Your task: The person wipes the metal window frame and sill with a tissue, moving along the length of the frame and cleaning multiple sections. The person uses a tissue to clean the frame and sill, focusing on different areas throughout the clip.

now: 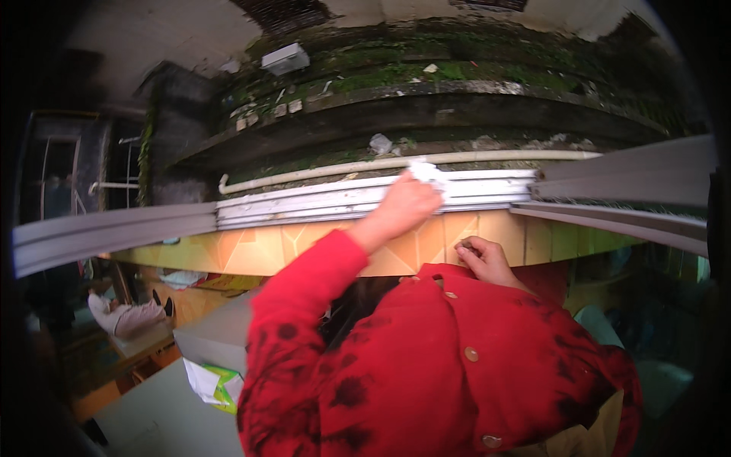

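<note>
My left hand [403,207] reaches over the window sill, its fingers closed on a crumpled white tissue or cloth [427,173]. The wad is at the white sliding-window track [297,200], which shows dark specks along its grooves. Nearer to me, my right hand [486,261] is held by my red jacket at the edge of the tiled sill [325,243]. Its fingers are curled together, and something small and dark may be between them, too small to make out.
Window frames [114,231] flank the opening. Outside, a pale pipe [331,169] runs along a mossy ledge, with a white box [285,59] farther out. Indoors at left are a grey surface [171,411], a green-and-white packet [220,385] and a person [131,317] in pale clothes.
</note>
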Tool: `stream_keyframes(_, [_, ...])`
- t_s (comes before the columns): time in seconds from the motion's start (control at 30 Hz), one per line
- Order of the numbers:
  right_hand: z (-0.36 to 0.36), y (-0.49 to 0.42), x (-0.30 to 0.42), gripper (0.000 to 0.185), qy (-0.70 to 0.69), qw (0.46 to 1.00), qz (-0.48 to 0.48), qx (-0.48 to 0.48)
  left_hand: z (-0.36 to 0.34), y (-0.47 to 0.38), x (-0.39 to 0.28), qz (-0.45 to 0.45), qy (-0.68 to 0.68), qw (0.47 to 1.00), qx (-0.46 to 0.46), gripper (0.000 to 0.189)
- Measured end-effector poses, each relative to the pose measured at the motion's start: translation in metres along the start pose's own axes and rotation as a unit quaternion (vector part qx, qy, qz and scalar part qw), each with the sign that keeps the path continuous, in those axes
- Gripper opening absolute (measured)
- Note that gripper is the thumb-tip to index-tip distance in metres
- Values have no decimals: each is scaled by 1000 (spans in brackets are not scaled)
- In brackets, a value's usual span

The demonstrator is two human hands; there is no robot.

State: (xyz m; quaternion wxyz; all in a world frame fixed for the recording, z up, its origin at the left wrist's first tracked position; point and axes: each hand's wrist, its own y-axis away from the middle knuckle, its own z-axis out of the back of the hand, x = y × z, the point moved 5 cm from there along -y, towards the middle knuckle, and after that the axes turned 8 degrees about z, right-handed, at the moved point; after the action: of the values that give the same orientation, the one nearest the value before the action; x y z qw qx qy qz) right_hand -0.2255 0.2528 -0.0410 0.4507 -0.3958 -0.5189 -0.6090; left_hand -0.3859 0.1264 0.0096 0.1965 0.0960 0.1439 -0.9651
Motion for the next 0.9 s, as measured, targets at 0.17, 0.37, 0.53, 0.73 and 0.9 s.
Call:
stream_keyframes(0.17, [-6, -4, 1, 18, -33, 999, -22, 8, -19, -4, 3, 35, -76, 996, 22, 6])
stream_keyframes(0.37, [-20, -14, 13, 22, -6, 997, -42, 58, 27, 67, 69, 123, -91, 986, 62, 6])
stream_keyframes(0.53, [-35, -25, 24, 22, 13, 995, -42, 86, 49, 99, 93, 157, -152, 972, 84, 6])
stream_keyframes(0.73, [-44, -28, 29, 21, 7, 996, -34, 86, 42, 86, 105, 254, -198, 917, 236, 9])
stream_keyframes(0.9, [-49, -33, 33, 20, 12, 995, -37, 89, 69, 85, 103, 422, -114, 897, 65, 15])
